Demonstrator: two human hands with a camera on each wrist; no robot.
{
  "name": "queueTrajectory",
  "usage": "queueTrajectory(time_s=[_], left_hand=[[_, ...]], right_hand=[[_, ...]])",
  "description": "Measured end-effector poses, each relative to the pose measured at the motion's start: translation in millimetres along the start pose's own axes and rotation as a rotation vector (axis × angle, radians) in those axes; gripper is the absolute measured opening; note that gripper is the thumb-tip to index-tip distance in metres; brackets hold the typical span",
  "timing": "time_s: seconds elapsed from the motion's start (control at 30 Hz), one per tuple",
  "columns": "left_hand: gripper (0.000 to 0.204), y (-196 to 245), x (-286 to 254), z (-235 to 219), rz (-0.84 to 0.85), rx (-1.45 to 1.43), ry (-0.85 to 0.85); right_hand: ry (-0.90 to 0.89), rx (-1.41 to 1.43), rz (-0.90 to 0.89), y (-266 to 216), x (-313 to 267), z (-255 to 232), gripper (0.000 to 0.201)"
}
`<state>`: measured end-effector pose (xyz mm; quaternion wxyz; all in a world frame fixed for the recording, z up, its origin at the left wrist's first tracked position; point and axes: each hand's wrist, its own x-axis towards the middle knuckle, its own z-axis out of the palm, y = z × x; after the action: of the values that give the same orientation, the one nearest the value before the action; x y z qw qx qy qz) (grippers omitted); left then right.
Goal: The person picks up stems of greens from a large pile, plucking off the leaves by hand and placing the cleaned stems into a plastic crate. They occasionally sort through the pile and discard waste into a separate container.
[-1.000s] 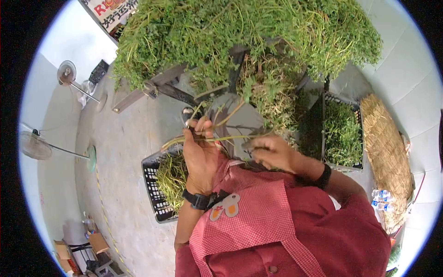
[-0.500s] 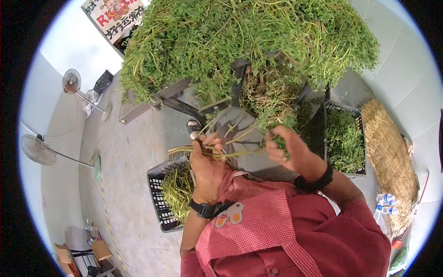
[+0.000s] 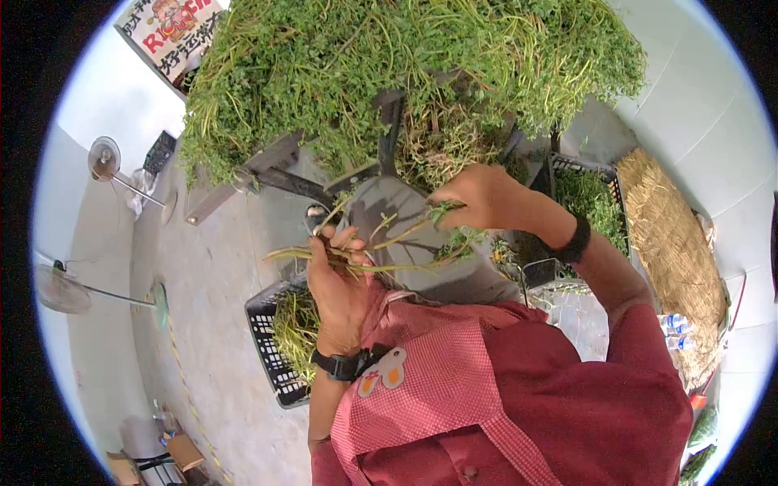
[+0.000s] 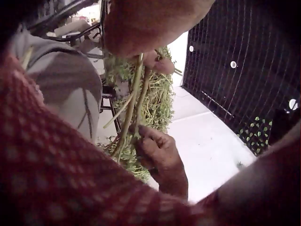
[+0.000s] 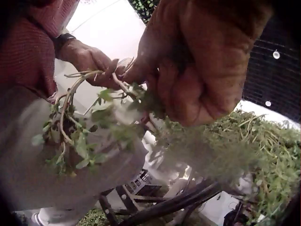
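In the head view my left hand [image 3: 336, 300] holds a few long green stems [image 3: 389, 266], their cut ends sticking out to the left. Small leaves [image 3: 460, 243] grow at the far ends of these stems. My right hand [image 3: 490, 198] pinches the leafy tip of the upper stem, level with the knees. Seen from the right wrist, its fingers [image 5: 181, 89] are curled in on the sprig, and a leafy branch [image 5: 66, 113] droops beside it. The left wrist view has the stems [image 4: 136, 94] running between both hands.
A large heap of leafy greens [image 3: 405, 49] covers the table ahead. Black crates of greens stand at the left [image 3: 263, 340] and right [image 3: 620, 182]. More stalks [image 3: 446, 146] lie beneath the table. A straw roll [image 3: 673, 251] and two fans [image 3: 105, 158] stand farther out.
My right hand first moved onto the leafy ends, then rose away from the lap to the tip of the upper stem. The left hand keeps its hold on the stems.
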<state>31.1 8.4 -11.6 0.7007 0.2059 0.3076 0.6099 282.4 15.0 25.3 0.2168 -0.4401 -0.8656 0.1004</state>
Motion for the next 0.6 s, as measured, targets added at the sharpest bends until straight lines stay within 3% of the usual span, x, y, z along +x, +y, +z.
queueTrajectory(time_s=[0.07,0.17,0.23,0.33,0.4,0.47,0.53,0.6], left_hand=[[0.032,3,0,1,-0.002,0.035,0.048],[0.031,5,4,-2,0.004,-0.045,-0.079],[0.03,3,6,2,0.002,-0.013,-0.049],[0.029,-2,5,9,-0.001,0.053,-0.006],[0.029,-5,7,6,-0.004,0.088,0.003],[0.03,-8,11,-8,-0.016,0.043,-0.16],[0.03,-6,7,-6,-0.034,0.034,-0.159],[0.03,-3,3,-1,-0.047,0.022,-0.162]], right_hand=[[-0.05,0.028,-0.011,13,1,15,0.033],[-0.046,0.201,-0.032,14,5,23,0.03],[-0.096,0.407,0.054,11,4,29,0.027],[-0.057,0.456,-0.012,11,4,36,0.026],[0.02,0.372,0.01,9,3,41,0.025],[0.096,0.288,0.034,10,4,48,0.024],[0.212,0.049,0.223,13,8,59,0.021],[0.28,0.151,0.301,46,1,62,0.021]])
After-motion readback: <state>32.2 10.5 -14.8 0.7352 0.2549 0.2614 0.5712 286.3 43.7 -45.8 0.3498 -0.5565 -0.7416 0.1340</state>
